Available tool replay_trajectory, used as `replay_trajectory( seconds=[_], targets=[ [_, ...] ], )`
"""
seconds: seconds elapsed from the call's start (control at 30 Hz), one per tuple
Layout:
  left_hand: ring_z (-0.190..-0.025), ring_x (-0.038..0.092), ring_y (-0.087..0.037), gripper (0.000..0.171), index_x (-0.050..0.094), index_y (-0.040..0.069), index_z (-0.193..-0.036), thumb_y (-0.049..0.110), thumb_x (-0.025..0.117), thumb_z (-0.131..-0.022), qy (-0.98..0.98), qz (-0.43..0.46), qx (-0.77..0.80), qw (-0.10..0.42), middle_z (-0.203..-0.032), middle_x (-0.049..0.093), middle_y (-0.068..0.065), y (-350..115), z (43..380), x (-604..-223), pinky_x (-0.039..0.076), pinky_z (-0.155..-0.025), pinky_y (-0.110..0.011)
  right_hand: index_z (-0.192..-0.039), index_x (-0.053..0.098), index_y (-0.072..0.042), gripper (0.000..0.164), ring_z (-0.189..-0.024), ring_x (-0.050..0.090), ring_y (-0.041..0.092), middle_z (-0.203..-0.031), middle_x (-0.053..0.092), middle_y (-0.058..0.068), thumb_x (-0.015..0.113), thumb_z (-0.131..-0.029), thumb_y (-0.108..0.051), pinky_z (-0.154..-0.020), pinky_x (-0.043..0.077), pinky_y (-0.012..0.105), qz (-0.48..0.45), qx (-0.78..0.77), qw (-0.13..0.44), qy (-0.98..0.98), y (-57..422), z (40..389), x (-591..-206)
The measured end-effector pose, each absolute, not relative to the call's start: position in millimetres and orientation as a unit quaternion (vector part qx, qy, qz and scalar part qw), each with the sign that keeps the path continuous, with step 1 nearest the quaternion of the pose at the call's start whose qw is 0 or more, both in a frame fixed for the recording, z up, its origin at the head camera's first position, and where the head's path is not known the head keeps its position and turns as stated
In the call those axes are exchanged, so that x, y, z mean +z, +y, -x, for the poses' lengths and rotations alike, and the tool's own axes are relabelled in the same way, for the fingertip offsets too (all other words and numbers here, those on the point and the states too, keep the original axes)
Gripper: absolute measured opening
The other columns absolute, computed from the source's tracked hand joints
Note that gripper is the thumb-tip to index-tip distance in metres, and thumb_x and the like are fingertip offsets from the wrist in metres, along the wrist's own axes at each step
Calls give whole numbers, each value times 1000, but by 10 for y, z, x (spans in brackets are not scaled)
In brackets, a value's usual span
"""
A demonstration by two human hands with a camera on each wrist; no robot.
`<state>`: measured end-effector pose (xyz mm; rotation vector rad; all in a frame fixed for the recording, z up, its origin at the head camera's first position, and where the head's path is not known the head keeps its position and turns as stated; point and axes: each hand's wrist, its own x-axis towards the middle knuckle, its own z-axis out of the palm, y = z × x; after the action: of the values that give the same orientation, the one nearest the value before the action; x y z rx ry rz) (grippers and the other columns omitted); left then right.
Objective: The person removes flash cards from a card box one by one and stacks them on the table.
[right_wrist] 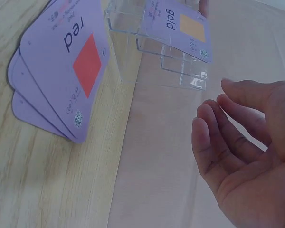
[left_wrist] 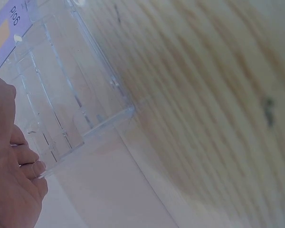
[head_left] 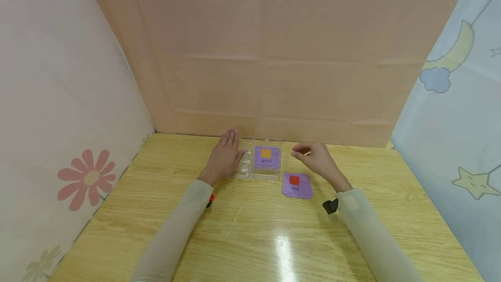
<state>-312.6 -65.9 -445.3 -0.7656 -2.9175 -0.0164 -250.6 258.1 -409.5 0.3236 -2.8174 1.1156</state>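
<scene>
A clear plastic tiered stand (left_wrist: 61, 71) sits at the back of the table. My left hand (head_left: 226, 155) rests along its left side, fingers stretched forward and thumb reaching over it. In the left wrist view, the fingertips (left_wrist: 34, 167) are right at the stand's edge. A purple "gold" card (head_left: 267, 158) with a yellow-orange square leans in the stand's right part. My right hand (head_left: 316, 159) hovers just right of the stand with loosely bent fingers and nothing between them. Below it lies a fanned stack of purple cards (right_wrist: 61, 66), the top one reading "red" with a red square.
The wooden table (head_left: 242, 238) ends at a brown paper-like backdrop (head_left: 254, 55). Patterned panels stand at both sides, with a pink flower (head_left: 91, 178) at left and a yellow star (head_left: 475, 182) at right.
</scene>
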Motion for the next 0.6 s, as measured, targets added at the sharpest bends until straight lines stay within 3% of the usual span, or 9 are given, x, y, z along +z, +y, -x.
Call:
replay_trajectory(
  seconds=[0.17,0.6],
  targets=[
    [-165,16,-37,76,11,-7,-165,46,29,-115,-965,254,-7,68,-175,12,-24,-662,3129,-4459,13,-137,-46,-118,78,0,27,-105,74,32,-118,78,17,73,-100,-21,-90,64,49,-112,373,46,-920,2539,2520,-4066],
    [-165,18,-37,75,13,-8,-165,46,30,-115,-963,258,-2,83,-174,16,-26,-666,3130,-4476,15,-136,-46,-130,72,1,35,-115,74,38,-132,73,22,72,-101,-19,-95,63,49,-113,379,33,-918,2441,2543,-4003]
  ],
)
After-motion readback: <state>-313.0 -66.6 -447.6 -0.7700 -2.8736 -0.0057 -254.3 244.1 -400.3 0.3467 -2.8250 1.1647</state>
